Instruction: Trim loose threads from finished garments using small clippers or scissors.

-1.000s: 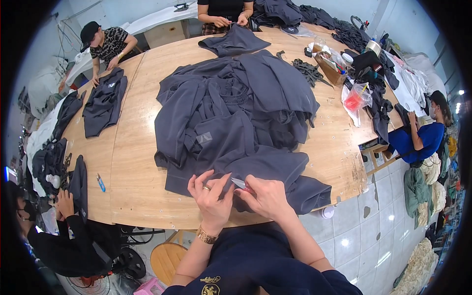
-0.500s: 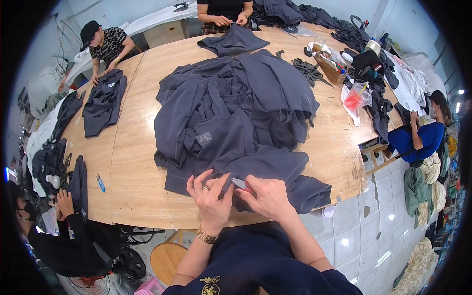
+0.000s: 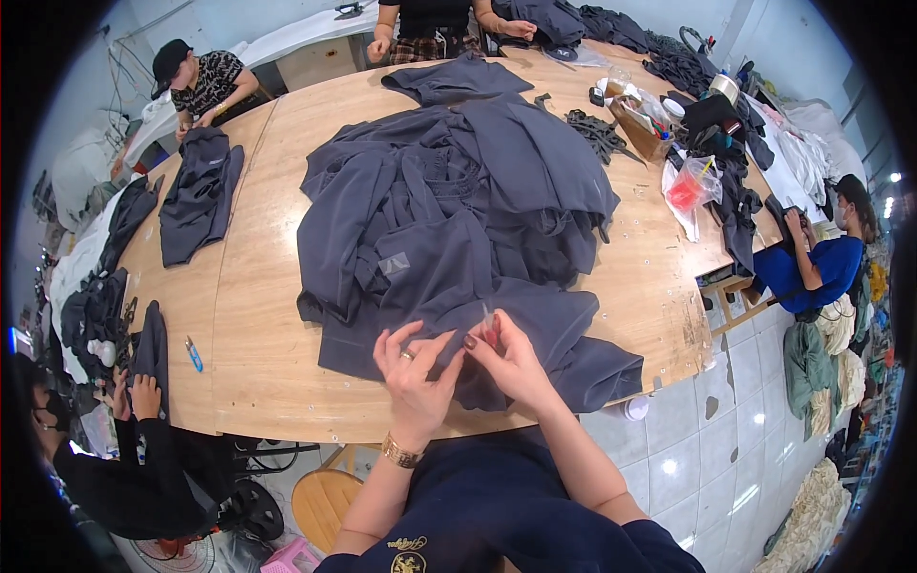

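Thread snips (image 3: pixel 490 330) with a red handle and a slim metal blade are gripped in my right hand (image 3: pixel 519 371), the blade pointing away from me. My left hand (image 3: pixel 416 378), wearing a ring, pinches thumb and index finger together beside the right thumb; whatever is between them is too small to make out. Both hands hover over the near edge of a dark grey garment (image 3: pixel 549 329). Just beyond them lies a large heap of dark grey garments (image 3: pixel 420 229), one bearing a small shiny light patch (image 3: pixel 394 264).
Blue-handled snips (image 3: pixel 194 354) lie on the wooden table (image 3: pixel 267 382) at left. A cup of red drink (image 3: pixel 686 193) and a brown box (image 3: pixel 642 134) of small items stand at right. Co-workers are around the table, and a wooden stool (image 3: pixel 327 506) is below its near edge.
The snips have tipped upright in my right hand, and my hands have come closer together. Across the table, a person has let go of a garment, hands now apart.
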